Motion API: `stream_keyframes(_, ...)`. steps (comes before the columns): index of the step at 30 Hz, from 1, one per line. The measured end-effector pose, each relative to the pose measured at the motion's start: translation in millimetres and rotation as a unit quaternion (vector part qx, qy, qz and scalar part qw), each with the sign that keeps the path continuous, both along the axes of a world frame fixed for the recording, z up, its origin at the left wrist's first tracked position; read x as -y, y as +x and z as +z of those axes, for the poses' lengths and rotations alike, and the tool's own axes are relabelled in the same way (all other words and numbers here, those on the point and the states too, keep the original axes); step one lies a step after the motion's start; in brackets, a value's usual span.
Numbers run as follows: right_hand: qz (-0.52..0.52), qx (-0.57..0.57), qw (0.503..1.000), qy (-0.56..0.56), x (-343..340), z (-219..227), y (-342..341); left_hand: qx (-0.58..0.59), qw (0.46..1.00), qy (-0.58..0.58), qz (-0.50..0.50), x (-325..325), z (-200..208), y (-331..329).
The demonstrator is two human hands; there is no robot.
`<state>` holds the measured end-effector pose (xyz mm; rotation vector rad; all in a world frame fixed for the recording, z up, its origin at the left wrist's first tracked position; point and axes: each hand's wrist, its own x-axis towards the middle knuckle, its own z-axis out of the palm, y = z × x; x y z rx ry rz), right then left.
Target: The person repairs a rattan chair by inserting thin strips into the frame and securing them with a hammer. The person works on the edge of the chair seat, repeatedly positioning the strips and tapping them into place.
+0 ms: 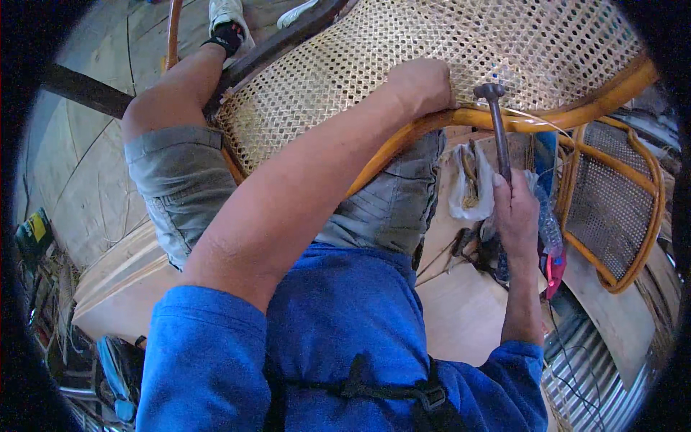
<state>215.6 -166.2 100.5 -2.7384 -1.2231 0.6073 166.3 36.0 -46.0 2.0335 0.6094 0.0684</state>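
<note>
A woven cane panel (345, 54) lies across my lap, bordered by a curved orange-brown rattan rail (389, 149). My left hand (423, 83) is closed and rests on the panel right beside that rail; its fingertips are hidden, so I cannot see what is in them. A thin pale cane strip (524, 114) runs along the rail to the right of this fist and bends away past the edge. With its fingers wrapped round the handle, my right hand (517, 214) holds a hammer (499, 129). The hammer's metal head is up, close over the rail and apart from my left hand.
Below the rail sits a white plastic bag (482, 198) with brown pieces in it. A clear plastic bottle (550, 227) is beside my right hand. Another cane-meshed rattan frame (608, 209) stands at the right. A dark beam (86, 90) crosses at the left, and wooden boards (119, 288) lie lower left.
</note>
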Motion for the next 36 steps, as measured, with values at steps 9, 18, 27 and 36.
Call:
stream_keyframes(9,-0.02,0.019,1.0,-0.012,-3.6,-7.2,1.5,-0.009,1.0,-0.021,0.017,-1.0,3.1,-0.6)
stream_keyframes(18,0.071,0.115,0.991,0.004,27.4,-48.2,18.9,-0.057,0.998,-0.015,-0.022,-1.3,18.4,-3.4)
stream_keyframes(27,0.094,0.099,0.984,0.111,23.4,-42.4,13.6,0.02,1.0,-0.002,-0.007,-1.8,-5.1,-1.1)
stream_keyframes(36,0.148,0.15,0.975,-0.068,31.9,-51.3,20.9,0.004,0.998,-0.024,-0.06,-9.2,10.8,-4.7)
